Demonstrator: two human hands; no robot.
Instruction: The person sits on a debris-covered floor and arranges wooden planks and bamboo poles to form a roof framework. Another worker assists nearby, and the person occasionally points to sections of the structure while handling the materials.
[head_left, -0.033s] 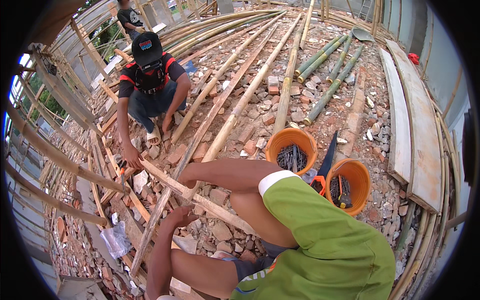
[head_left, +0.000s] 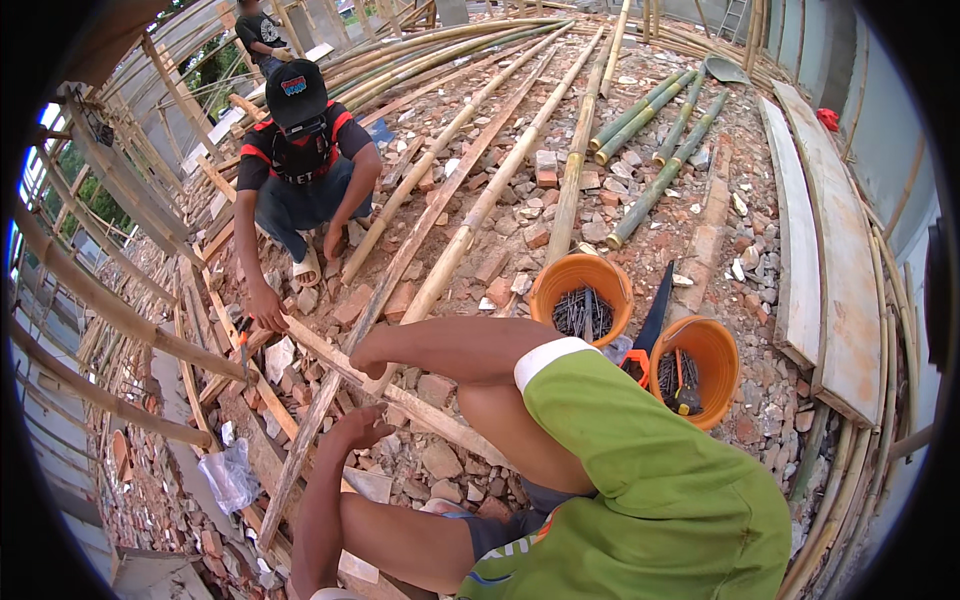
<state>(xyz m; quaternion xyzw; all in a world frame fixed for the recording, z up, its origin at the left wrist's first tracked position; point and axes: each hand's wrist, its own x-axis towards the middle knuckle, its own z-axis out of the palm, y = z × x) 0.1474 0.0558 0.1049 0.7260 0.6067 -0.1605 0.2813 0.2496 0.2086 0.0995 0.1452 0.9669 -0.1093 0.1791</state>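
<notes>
The plank (head_left: 450, 428) slants rightward from a co-worker's hand (head_left: 266, 309), just beyond the loosely open left hand (head_left: 362, 428). The right hand (head_left: 370, 357), apart from the left, is nearer, at the plank (whether gripping, cannot tell)

Well behind the bare fingers (head_left: 376, 434), we see a green shirt (head_left: 660, 510), its sleeve (head_left: 600, 400) white-banded, and dark shorts (head_left: 496, 548).
</notes>
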